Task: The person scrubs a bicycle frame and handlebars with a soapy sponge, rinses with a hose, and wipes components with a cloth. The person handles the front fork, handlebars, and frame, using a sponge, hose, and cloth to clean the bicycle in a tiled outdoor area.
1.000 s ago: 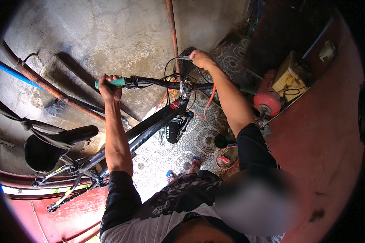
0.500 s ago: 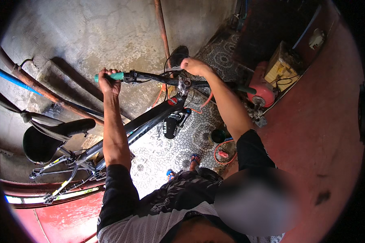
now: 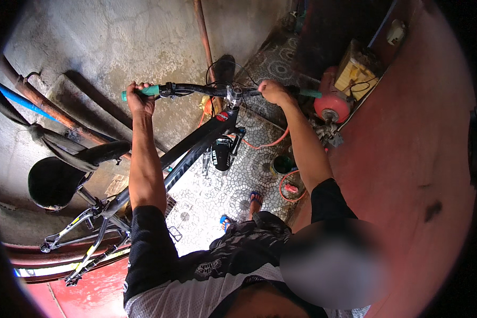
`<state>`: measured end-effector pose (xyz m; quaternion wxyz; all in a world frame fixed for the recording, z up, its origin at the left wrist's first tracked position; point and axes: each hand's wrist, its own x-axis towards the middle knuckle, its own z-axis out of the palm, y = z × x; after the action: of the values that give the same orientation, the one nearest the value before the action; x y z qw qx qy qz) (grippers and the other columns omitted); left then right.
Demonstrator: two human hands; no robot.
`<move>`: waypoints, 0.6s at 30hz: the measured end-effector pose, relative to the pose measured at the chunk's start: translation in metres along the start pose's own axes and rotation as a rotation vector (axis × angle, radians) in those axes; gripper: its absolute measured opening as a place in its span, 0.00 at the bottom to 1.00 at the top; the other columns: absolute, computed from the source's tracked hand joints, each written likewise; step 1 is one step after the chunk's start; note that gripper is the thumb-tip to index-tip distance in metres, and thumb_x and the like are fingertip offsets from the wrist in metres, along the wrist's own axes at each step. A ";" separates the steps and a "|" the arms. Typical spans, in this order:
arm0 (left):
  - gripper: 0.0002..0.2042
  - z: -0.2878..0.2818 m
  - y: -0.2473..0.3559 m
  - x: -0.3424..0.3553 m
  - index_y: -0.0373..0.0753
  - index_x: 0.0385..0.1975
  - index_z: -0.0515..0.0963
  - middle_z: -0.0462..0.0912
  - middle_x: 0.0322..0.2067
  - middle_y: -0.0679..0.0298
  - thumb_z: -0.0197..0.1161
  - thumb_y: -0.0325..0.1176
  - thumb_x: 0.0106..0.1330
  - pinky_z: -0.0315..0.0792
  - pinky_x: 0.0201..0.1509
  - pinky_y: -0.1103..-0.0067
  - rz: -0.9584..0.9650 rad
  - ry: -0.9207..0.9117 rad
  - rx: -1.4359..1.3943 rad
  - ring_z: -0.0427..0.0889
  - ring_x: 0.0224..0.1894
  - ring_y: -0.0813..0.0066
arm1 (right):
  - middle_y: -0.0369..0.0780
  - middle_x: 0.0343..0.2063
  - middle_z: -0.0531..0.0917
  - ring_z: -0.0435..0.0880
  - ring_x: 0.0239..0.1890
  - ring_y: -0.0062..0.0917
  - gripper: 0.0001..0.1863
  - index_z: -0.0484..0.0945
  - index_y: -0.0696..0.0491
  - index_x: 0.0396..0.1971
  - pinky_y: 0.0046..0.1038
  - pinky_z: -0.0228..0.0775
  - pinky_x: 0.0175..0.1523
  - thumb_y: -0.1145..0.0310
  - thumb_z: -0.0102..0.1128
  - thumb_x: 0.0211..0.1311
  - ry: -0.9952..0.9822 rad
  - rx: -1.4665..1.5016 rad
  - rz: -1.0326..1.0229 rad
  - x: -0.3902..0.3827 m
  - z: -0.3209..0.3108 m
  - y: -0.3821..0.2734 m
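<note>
My left hand point(image 3: 141, 99) is wrapped round the green grip point(image 3: 152, 90) at the left end of a bicycle handlebar point(image 3: 199, 89). At the right side of the bar, my right hand point(image 3: 274, 91) is closed, its fingers by a thin black cable point(image 3: 245, 69) that loops over the bar. What those fingers hold is too small to make out. Another green grip point(image 3: 309, 94) shows beyond that hand. The silver stem point(image 3: 233, 96) joins the bar to a dark bicycle frame point(image 3: 188, 142), which slants down to the left and has no wheel visible at its rear end.
A black saddle point(image 3: 55, 183) is at the left, near a tied dark strap point(image 3: 36, 131). Poles lean along the grey wall point(image 3: 116, 37). To the right stand a red tank point(image 3: 334, 103), a yellowish box point(image 3: 356, 71) and a dark can point(image 3: 282, 164), with an orange hose point(image 3: 282, 193) on the patterned tiles.
My right hand has moved right along the handlebar, away from the stem. The left hand keeps its hold on the green grip. The whole view has shifted slightly.
</note>
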<state>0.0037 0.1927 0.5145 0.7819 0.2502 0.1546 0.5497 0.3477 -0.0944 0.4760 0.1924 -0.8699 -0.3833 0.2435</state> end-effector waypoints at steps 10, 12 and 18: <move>0.09 -0.015 0.015 -0.009 0.42 0.28 0.66 0.71 0.22 0.64 0.52 0.34 0.70 0.74 0.50 0.63 -0.032 0.027 0.034 0.75 0.30 0.64 | 0.49 0.43 0.84 0.82 0.49 0.48 0.15 0.75 0.52 0.52 0.42 0.74 0.52 0.61 0.48 0.75 0.473 0.389 -0.047 -0.060 0.116 0.031; 0.09 -0.017 0.017 -0.006 0.41 0.27 0.67 0.71 0.22 0.64 0.52 0.34 0.70 0.74 0.50 0.63 -0.043 0.025 0.036 0.75 0.30 0.64 | 0.49 0.42 0.84 0.83 0.48 0.49 0.14 0.74 0.52 0.52 0.41 0.75 0.50 0.61 0.47 0.76 0.577 0.473 -0.155 -0.074 0.146 0.030; 0.11 -0.018 0.015 -0.006 0.40 0.27 0.67 0.72 0.22 0.63 0.50 0.34 0.73 0.72 0.54 0.59 -0.040 -0.010 0.045 0.75 0.32 0.62 | 0.50 0.42 0.85 0.85 0.45 0.50 0.12 0.73 0.47 0.52 0.44 0.77 0.45 0.64 0.47 0.75 0.506 0.574 -0.182 -0.077 0.175 0.024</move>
<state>-0.0196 0.1954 0.5077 0.7878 0.2670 0.1680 0.5290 0.2166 -0.1420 0.3434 0.5369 -0.7759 -0.3155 0.1007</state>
